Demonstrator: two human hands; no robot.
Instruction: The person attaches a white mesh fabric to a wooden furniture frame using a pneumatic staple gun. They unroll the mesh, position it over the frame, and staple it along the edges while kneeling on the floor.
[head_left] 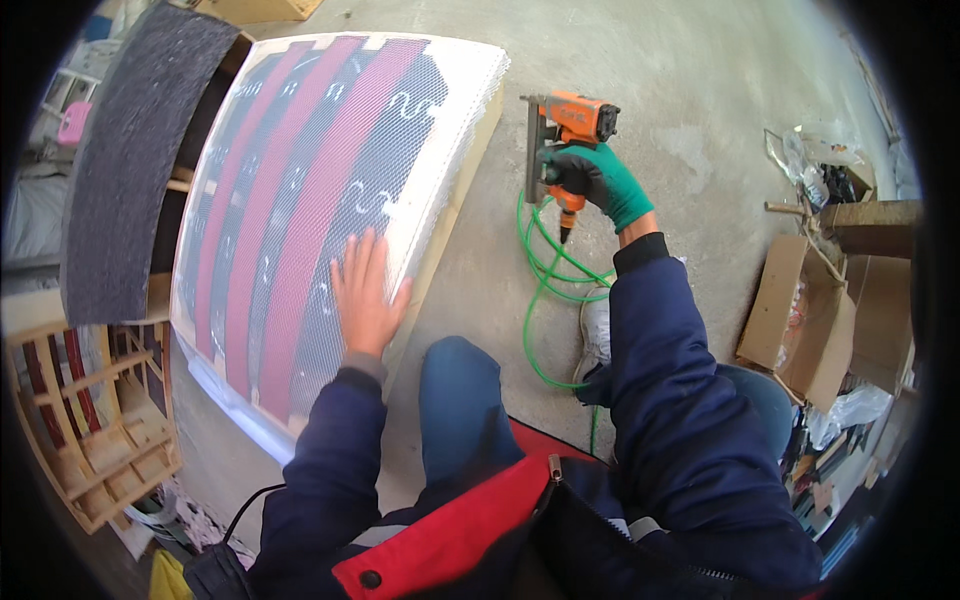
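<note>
My bare left hand (366, 298) rests flat, fingers spread, on the right part of a padded frame (455, 110). White mesh (410, 190) covers its face, and maroon webbing straps (325, 195) run lengthwise beneath it over dark fabric. To the right of the frame, my right hand (612, 188) wears a green glove and grips an orange pneumatic staple gun (580, 118) by its handle. The gun is held up off the frame, its long dark magazine on the left side. A green air hose (533, 340) loops below it; the glove hides most of the handle.
A dark-covered panel (135, 170) stands left of the frame, with a bare wooden frame (110, 430) below it. Open cardboard boxes (790, 315) and loose scraps line the right side. My knee (460, 385) is close to the padded frame, and concrete floor (700, 90) lies beyond.
</note>
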